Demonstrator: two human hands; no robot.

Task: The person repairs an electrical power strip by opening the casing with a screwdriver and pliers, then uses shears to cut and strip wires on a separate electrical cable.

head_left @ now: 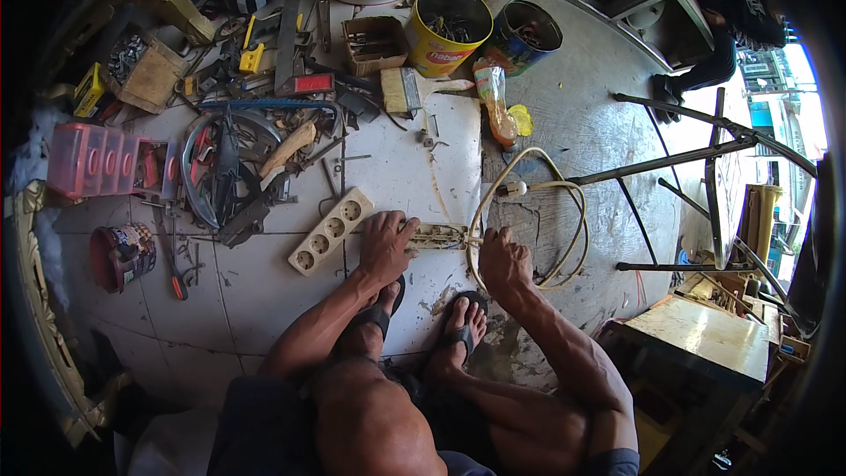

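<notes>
A: What's the left hand [385, 247] got?

B: Palm down, fingers curled over the near end of the opened cream plastic power-strip base [438, 236], w/ brass contacts showing inside. It's pinning it flat on the white floor tile [264, 286], just ahead of the sandalled feet.

A: Right hand [503, 262]?

B: Closed at the strip's other end, right where the cream round cable [529, 211] enters. Fingers are tucked under, so can't tell if it pinches the cable or a small tool.

A: Tips for doing it well?

B: I'd say keep the left pressing straight down so the base doesn't twist, and work close to the entry pt w/ the cable loop left slack, not tugging on the contacts.

A: Around it?

B: The cream four-socket cover [330, 231] lies just left of the left hand, tilted. Cable coils to the right on the grey concrete. Further out: a red-handled screwdriver [173, 264], a yellow tin of hardware [448, 29], a flat paintbrush [410, 90], an orange plastic bottle [495, 101].
</notes>
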